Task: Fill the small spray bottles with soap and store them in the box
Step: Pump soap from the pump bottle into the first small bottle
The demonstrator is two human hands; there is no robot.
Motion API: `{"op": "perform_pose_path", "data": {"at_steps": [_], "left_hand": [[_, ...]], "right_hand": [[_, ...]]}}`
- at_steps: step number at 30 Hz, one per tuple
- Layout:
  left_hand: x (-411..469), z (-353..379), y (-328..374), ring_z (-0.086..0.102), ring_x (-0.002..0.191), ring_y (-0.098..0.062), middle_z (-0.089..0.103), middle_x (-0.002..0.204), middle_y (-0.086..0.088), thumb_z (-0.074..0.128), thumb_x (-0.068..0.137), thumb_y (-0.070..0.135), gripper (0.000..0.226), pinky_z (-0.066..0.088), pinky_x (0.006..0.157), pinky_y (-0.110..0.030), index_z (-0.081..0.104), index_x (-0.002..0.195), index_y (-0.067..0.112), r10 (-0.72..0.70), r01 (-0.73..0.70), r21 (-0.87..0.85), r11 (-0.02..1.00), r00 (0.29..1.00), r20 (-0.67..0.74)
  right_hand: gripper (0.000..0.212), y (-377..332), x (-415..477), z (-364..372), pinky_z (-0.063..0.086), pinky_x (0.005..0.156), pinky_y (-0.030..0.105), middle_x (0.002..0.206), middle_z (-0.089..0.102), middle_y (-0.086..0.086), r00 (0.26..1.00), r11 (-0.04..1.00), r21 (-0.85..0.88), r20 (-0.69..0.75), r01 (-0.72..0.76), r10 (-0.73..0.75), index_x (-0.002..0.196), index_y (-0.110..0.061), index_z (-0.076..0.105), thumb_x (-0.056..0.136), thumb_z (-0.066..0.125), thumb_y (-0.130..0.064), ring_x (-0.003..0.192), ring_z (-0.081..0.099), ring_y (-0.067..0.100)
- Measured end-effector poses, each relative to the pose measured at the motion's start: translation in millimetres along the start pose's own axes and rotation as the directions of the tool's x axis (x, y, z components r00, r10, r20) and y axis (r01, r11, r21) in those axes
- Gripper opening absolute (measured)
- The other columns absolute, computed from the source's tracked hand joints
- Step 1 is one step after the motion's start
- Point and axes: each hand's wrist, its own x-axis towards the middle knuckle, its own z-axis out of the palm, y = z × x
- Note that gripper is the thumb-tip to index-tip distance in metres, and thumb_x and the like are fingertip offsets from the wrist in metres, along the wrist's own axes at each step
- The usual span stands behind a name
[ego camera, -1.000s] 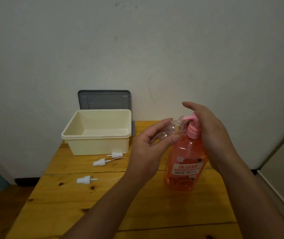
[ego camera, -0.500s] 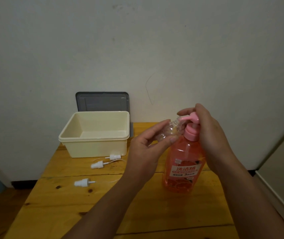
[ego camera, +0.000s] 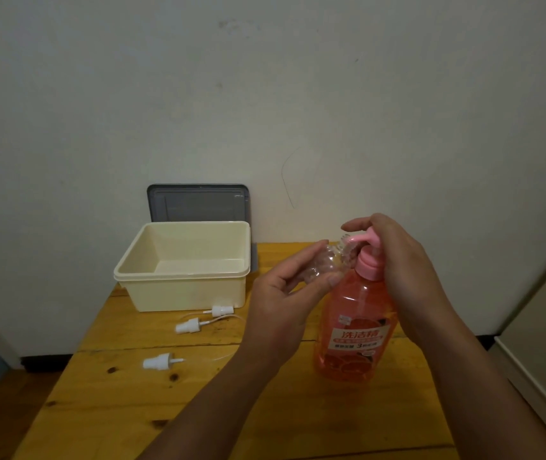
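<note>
Both forearms are cut off by the near edge of the picture, above the wooden table (ego camera: 125, 413). On the near left of the table lies a white spray head (ego camera: 156, 362) with a thin tube that is hard to trace.

To the right stands the soap bottle (ego camera: 354, 327), holding orange liquid well up its body. The right hand (ego camera: 406, 270) curls over its pink pump and hides most of the pump top. The left hand (ego camera: 283, 305) pinches the small spray bottle (ego camera: 326, 264) between thumb and fingers, tilted with its mouth at the pump spout. The bottle is clear and blurred, and whether it holds soap cannot be told.

Farther left two more spray heads (ego camera: 189, 326) (ego camera: 222, 310) lie just beside the cream box (ego camera: 182, 273), whose inside shows bare walls and floor. A grey lid (ego camera: 198, 204) leans on the wall behind it, its lower part hidden.
</note>
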Motion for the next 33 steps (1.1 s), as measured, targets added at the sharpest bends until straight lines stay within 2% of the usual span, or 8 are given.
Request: {"op": "perform_pose_path", "data": {"at_steps": [7,11,13,18,23,24,29,33], "left_hand": [[-0.3,0.3,-1.5,0.067,0.103,-0.003,0.073,0.11,0.007,0.072,0.08,0.004,0.042,0.053,0.08,-0.016,0.065,0.116,0.025,-0.01,0.01,-0.01,1.0,1.0,-0.009],[-0.2,0.2,-0.8,0.068,0.102,-0.004,0.073,0.11,0.005,0.072,0.079,0.003,0.042,0.054,0.08,-0.016,0.066,0.113,0.027,-0.009,0.009,-0.014,1.0,1.0,-0.009],[-0.3,0.3,0.1,0.068,0.102,-0.004,0.073,0.109,0.006,0.072,0.079,0.003,0.042,0.054,0.08,-0.016,0.066,0.112,0.027,-0.01,0.01,-0.018,1.0,1.0,-0.008],[0.5,1.2,0.2,0.068,0.101,-0.002,0.073,0.107,0.011,0.072,0.078,0.004,0.041,0.054,0.079,-0.015,0.065,0.111,0.028,-0.01,0.01,-0.017,1.0,1.0,0.001],[0.0,0.6,-1.9,0.067,0.102,-0.003,0.072,0.111,0.005,0.072,0.079,0.005,0.044,0.055,0.081,-0.017,0.064,0.118,0.024,-0.018,0.018,-0.006,1.0,1.0,-0.013],[0.0,0.3,-2.1,0.067,0.103,-0.003,0.072,0.112,0.005,0.072,0.079,0.005,0.044,0.055,0.081,-0.018,0.064,0.118,0.024,-0.016,0.016,-0.002,1.0,1.0,-0.012],[-1.2,0.5,-0.9,0.067,0.102,0.0,0.072,0.111,0.008,0.072,0.079,0.006,0.044,0.054,0.08,-0.016,0.063,0.118,0.025,-0.015,0.015,0.0,1.0,1.0,0.003],[0.4,0.3,-1.3,0.067,0.104,-0.003,0.071,0.115,0.007,0.071,0.08,0.005,0.045,0.055,0.083,-0.018,0.062,0.119,0.026,-0.017,0.017,-0.002,1.0,1.0,0.013]], "right_hand": [[0.032,0.4,-0.7,-0.7,0.043,0.064,0.024,0.103,0.066,-0.004,0.998,0.994,-0.089,0.005,0.068,-0.068,0.099,-0.029,0.067,0.1,0.035,-0.024,0.091,0.062,0.01],[0.033,-1.1,-1.3,0.0,0.046,0.06,0.024,0.091,0.07,-0.006,1.0,0.999,-0.043,-0.009,0.018,-0.018,0.093,-0.028,0.069,0.098,0.036,-0.028,0.076,0.065,0.002],[0.034,-2.5,-1.2,1.0,0.047,0.06,0.026,0.085,0.072,-0.006,0.999,0.999,0.009,-0.004,-0.033,0.033,0.092,-0.026,0.07,0.097,0.037,-0.032,0.073,0.067,0.003],[0.034,-2.6,0.1,1.1,0.052,0.066,0.031,0.091,0.072,-0.004,0.999,0.999,0.01,0.001,-0.042,0.042,0.09,-0.028,0.071,0.096,0.038,-0.033,0.082,0.068,0.012],[0.034,-2.2,-0.9,-0.6,0.046,0.055,0.01,0.095,0.066,-0.011,0.998,0.995,-0.084,-0.005,0.06,-0.06,0.092,-0.032,0.068,0.099,0.036,-0.023,0.078,0.061,-0.005],[0.035,-2.0,-1.1,-0.6,0.045,0.055,0.01,0.095,0.066,-0.011,0.998,0.994,-0.087,-0.003,0.061,-0.061,0.093,-0.032,0.068,0.099,0.035,-0.023,0.077,0.061,-0.006],[0.034,-4.3,-2.2,1.1,0.048,0.061,0.025,0.093,0.07,-0.004,1.0,1.0,-0.012,0.0,-0.019,0.019,0.092,-0.028,0.069,0.097,0.036,-0.03,0.079,0.066,0.006],[0.031,-4.4,-1.8,0.0,0.048,0.065,0.029,0.092,0.071,-0.004,1.0,1.0,-0.005,0.004,-0.018,0.018,0.091,-0.03,0.07,0.093,0.04,-0.036,0.083,0.067,0.011]]}}
